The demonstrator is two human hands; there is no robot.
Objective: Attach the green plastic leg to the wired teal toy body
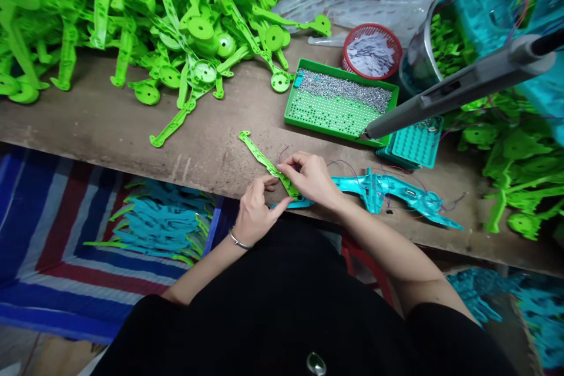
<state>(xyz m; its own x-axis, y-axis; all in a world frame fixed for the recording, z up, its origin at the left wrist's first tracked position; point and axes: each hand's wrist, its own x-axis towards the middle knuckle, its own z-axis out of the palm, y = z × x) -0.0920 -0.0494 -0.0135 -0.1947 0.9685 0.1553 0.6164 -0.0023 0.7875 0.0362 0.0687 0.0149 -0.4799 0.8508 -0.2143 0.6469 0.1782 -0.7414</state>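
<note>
A long, narrow light-green plastic part (259, 155) lies slanted at the table's front edge, over the end of a translucent blue plastic piece (374, 188). My left hand (257, 211) is closed around the part's near end, its thumb against the blue plastic. From the other side, the fingertips of my right hand (311, 179) are pinched together on top of the green part. A thin wire (282, 151) rises beside those fingertips. Whatever sits between them is too small to make out. The blue piece stretches to the right, beneath my right wrist, with thin wires around it.
A green tray (326, 120) of small screws stands ahead, with a grey electric screwdriver (458, 85) hanging over it. Behind are a red basket (372, 73) of pale pieces and a metal tin (420, 50). Green parts (194, 29) are heaped at left; a striped cloth bin (88, 270) sits below.
</note>
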